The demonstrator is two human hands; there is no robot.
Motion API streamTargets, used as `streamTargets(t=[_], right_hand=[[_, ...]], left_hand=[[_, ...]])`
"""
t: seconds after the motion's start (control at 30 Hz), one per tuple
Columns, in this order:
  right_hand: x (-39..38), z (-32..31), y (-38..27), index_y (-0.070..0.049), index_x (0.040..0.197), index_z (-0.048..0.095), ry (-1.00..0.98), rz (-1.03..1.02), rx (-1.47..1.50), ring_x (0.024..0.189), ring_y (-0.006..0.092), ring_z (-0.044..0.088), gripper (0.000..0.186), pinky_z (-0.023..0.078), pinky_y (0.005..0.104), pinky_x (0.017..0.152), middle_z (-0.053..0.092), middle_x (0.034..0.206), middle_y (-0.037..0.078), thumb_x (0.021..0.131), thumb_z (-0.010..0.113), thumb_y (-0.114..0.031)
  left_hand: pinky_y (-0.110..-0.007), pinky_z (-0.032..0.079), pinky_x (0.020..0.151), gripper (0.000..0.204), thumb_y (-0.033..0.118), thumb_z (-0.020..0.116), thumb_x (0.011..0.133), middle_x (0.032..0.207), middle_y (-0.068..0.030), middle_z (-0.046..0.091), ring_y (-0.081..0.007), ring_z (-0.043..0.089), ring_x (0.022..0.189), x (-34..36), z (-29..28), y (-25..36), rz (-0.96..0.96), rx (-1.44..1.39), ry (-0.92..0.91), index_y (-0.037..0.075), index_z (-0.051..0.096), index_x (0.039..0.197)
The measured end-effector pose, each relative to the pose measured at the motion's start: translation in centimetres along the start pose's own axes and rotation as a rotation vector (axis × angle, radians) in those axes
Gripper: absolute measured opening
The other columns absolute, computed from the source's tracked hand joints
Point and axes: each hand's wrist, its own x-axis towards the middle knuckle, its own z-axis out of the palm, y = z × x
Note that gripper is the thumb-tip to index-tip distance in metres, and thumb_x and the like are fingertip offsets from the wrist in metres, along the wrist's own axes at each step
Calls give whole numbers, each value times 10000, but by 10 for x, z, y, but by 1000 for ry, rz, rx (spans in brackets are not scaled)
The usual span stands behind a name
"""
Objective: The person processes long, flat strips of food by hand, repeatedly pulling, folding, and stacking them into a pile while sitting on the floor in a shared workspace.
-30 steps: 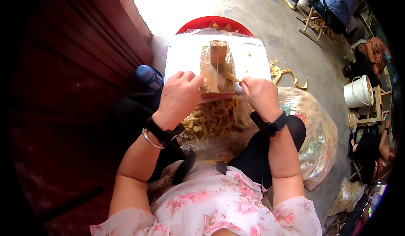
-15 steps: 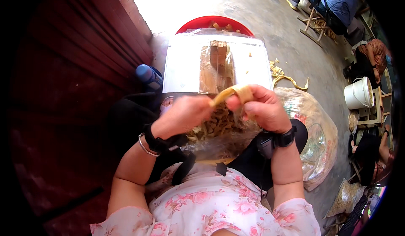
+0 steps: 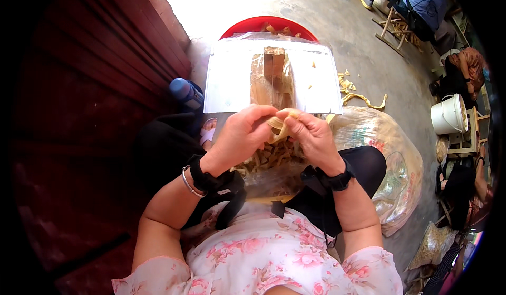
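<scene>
Over my lap, a pale yellow, ribbon-like strip [image 3: 280,128] is bent into a loop between my two hands. My left hand [image 3: 237,137] pinches one side of it, thumb and fingers pressed together. At the other side, the thumb and fingers of my right hand [image 3: 314,141] grip the strip. Part of it is hidden behind the fingertips. Below lies a heap of short yellowish-brown pieces [image 3: 274,157] on clear plastic. Just beyond my hands is a white board [image 3: 226,79] with a taped brown cardboard piece [image 3: 271,81] on it.
A red basin [image 3: 245,27] sits behind the board. To the left stand a blue bottle [image 3: 182,90] and a dark red door [image 3: 95,110]. A full plastic sack [image 3: 392,158] rests at right, near loose strips [image 3: 369,103]. People sit farther right around a white bucket [image 3: 448,115].
My hands have come closer together and the strip is now folded into a tighter loop between them. My right hand has moved left and turned inward.
</scene>
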Motion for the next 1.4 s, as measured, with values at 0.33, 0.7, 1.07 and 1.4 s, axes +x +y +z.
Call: streamTargets(t=[0.33,0.7,1.07,1.4], right_hand=[[9,0,8,-2,1215,472,-195,248,622,912,109,614,402,510,234,775,623,1054,61,913,641,-207],[1,-5,-6,21,1088,648,-166,138,233,1021,121,545,211,450,252,874,500,1277,44,928,561,-86],[6,-2,10,19,1089,631,-162,119,469,1102,129,539,223,439,289,956,460,1362,69,965,517,-127],[2,3,-7,-25,1014,637,303,-56,-292,740,54,544,230,455,211,659,625,819,11,950,580,-238]], left_hand=[[-248,472,667,192,-64,504,785,877,-90,597,-157,573,729,-1,1,1,386,212,-56,17,541,956],[-229,467,576,191,-49,630,793,844,-79,589,-130,582,662,1,-6,-13,495,565,245,7,540,953],[-321,480,573,230,244,671,832,736,-73,545,-235,581,654,-8,2,5,687,887,210,47,560,787],[-328,419,487,224,144,670,848,644,-76,501,-229,528,549,-10,-4,3,640,813,107,43,526,709]])
